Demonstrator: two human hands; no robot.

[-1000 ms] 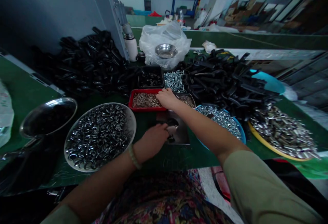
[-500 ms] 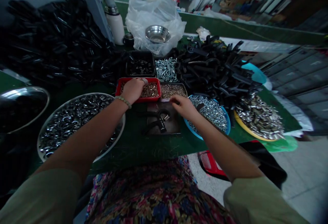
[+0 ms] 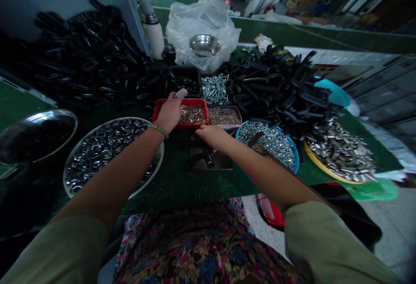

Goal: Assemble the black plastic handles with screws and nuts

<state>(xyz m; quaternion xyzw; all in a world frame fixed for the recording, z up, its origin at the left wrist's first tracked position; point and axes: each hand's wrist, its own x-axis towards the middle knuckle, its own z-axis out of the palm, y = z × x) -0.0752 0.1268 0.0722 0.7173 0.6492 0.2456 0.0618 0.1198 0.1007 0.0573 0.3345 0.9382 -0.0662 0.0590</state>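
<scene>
My left hand (image 3: 172, 109) is over the left part of the red tray (image 3: 158, 109), which holds small brassy metal pins. Its fingers are bent together toward the black tray (image 3: 183, 70) behind, and what they hold, if anything, is hidden. At the red tray's front edge, my right hand (image 3: 214, 137) has its fingers pinched together; I cannot make out anything in them. Under this hand a black curved part (image 3: 198, 158) with a shiny metal piece (image 3: 210, 162) lies on a dark metal plate (image 3: 224, 162), partly covered by the hand and forearm.
Beside the red tray are a tray of small brassy pieces (image 3: 224, 115) and one of silver screws (image 3: 215, 89). Silver rings fill a large bowl (image 3: 161, 158) at left. A blue bowl (image 3: 296, 158) and a yellow bowl (image 3: 312, 162) hold metal parts at right. Black parts (image 3: 97, 54) are heaped behind.
My right hand has moved left and down, from beside the plate to over the black part. My left hand has shifted slightly back toward the black tray. The whole view has shifted a little.
</scene>
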